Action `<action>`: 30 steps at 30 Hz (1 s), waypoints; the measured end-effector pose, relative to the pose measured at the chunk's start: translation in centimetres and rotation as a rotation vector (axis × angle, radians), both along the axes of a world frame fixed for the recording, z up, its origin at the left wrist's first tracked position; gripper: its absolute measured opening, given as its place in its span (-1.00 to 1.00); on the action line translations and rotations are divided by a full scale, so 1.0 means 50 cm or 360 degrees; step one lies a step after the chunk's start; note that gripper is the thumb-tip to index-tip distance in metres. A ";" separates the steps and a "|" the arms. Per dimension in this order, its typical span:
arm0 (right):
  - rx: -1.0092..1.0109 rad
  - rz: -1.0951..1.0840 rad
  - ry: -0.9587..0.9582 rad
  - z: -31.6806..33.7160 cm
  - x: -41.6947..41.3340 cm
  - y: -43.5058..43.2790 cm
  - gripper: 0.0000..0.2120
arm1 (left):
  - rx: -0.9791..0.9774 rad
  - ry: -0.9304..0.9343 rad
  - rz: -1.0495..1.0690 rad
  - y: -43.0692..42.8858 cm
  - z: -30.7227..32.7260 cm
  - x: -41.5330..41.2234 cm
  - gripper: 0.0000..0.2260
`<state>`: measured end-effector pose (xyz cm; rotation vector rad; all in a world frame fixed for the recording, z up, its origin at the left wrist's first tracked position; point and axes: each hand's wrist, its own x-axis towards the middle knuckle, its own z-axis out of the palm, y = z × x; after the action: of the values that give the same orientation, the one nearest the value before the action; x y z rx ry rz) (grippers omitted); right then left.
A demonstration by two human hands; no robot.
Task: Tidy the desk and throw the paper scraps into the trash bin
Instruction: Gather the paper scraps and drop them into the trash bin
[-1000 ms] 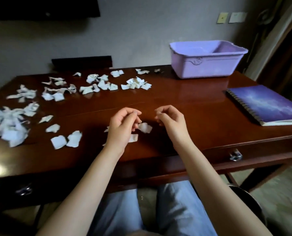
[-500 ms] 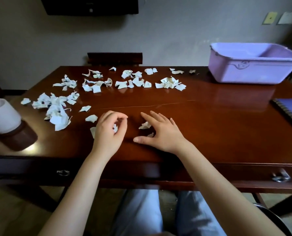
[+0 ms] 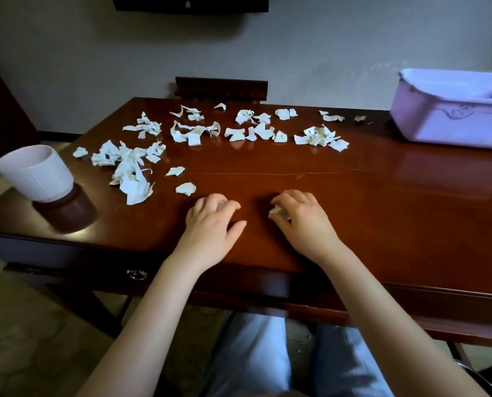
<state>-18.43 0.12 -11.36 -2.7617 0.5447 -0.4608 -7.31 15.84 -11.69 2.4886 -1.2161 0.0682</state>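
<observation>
1. The left hand [image 3: 210, 224], near the front edge of the desk [image 3: 382, 210], has blurred fingertips; whether anything lies under them (a pale smear shows there) cannot be told.
2. The right hand [image 3: 303, 224] curls its fingers round a paper scrap [image 3: 276, 210], hiding most of it.
3. The trash bin [image 3: 451, 121], at the desk's far right corner, runs off the picture's right edge, as does the desk itself.
4. The white cup [image 3: 35, 173] at the desk's left edge is blurred.

White scraps [image 3: 130, 170], red-brown desk [image 3: 382, 213], lilac bin [image 3: 451, 124].
</observation>
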 end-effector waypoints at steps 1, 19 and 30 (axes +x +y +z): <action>-0.0043 -0.0022 -0.0028 -0.002 0.001 0.002 -0.70 | -0.0068 -0.0024 -0.0040 -0.002 -0.002 -0.003 -0.69; -0.0239 -0.0143 -0.0033 0.013 -0.001 0.016 -0.74 | -0.0468 -0.0060 0.0234 -0.009 0.018 0.009 -0.78; 0.0027 -0.0082 -0.0279 0.013 0.079 0.034 -0.76 | 0.0156 -0.0211 0.0757 -0.011 0.028 0.133 -0.46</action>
<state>-14.48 1.84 -10.69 -2.6628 0.5747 -0.6989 -0.63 15.28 -10.26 2.8460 -0.6597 0.3068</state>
